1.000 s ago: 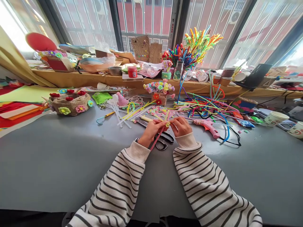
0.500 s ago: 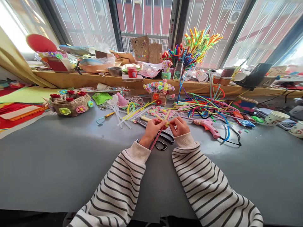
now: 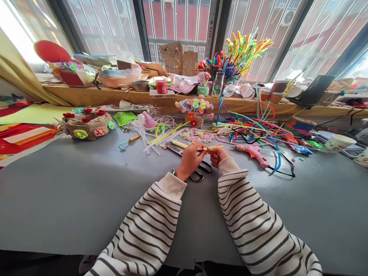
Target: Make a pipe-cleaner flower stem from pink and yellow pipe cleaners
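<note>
Slender strips in a 2-handed hold. The strips point(image 3: 215, 147), yellow and pinkish, are raised above the table point(image 3: 129, 207) and reach from the left fingertips across to the right hand. The left hand point(image 3: 190, 159) is closed, thumb and fingers pinching them. The right hand point(image 3: 219, 155) is curled just beside it, beneath the strips' right portion; whether its fingertips also clamp them cannot be told, since the fingers hide any contact.

Handling, as judged by appearance: the strips resemble the pipe cleaners point(image 3: 247, 128) heaped beyond and to the right of the grip, and so are probably very light, soft outside, easily bent and not slippery. Hard squeezing might flatten the fuzz. They are best taken between thumb and forefinger near the left hand's pinch point, with the other hand supporting the portion to its right.

Surroundings: black-handled scissors point(image 3: 202, 169) lie under and nearer than the left hand; a pink glue gun point(image 3: 260, 158) rests to the right of the right hand; a small flower basket point(image 3: 197, 118) stands beyond the grip.
</note>
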Demonstrator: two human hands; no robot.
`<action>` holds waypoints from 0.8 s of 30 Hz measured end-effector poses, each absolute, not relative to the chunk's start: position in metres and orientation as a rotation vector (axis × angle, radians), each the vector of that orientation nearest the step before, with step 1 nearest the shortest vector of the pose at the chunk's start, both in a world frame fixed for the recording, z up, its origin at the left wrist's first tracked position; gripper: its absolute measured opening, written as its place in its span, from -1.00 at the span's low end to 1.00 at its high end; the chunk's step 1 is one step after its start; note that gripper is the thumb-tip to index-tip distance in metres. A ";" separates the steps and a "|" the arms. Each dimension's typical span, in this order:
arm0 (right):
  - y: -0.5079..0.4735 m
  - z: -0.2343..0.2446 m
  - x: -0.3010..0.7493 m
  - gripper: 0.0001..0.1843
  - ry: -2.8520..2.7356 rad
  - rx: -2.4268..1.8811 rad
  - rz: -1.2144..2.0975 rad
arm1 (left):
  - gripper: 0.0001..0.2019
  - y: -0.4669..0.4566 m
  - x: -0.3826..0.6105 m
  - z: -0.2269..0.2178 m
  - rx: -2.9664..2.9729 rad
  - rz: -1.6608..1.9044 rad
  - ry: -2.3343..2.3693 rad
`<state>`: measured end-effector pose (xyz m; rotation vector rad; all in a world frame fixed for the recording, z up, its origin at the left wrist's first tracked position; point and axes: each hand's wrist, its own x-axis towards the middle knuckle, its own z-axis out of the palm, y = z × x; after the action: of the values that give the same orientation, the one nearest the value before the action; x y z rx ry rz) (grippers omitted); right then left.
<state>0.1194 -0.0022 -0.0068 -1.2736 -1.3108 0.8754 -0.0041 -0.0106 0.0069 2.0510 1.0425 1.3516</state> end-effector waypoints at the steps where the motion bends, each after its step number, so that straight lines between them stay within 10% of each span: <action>1: -0.002 -0.006 0.119 -0.75 -1.293 -1.276 0.968 | -0.89 -0.009 -0.004 0.007 2.002 1.350 1.030; 6: -0.008 0.001 0.119 -0.86 -1.026 -1.188 1.341 | -0.78 -0.001 -0.008 0.005 1.545 1.297 0.962; 13: -0.023 0.008 0.122 -0.86 -1.600 -1.159 0.182 | -0.78 0.002 -0.008 0.003 1.252 1.209 0.889; 24: -0.022 0.007 0.125 -0.90 -1.789 -1.125 0.064 | -0.77 0.001 -0.008 0.004 1.267 1.121 0.839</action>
<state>0.1246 -0.0217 0.0069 -1.1246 -1.7889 0.0641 -0.0082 0.0009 0.0037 1.2673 0.8391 1.1212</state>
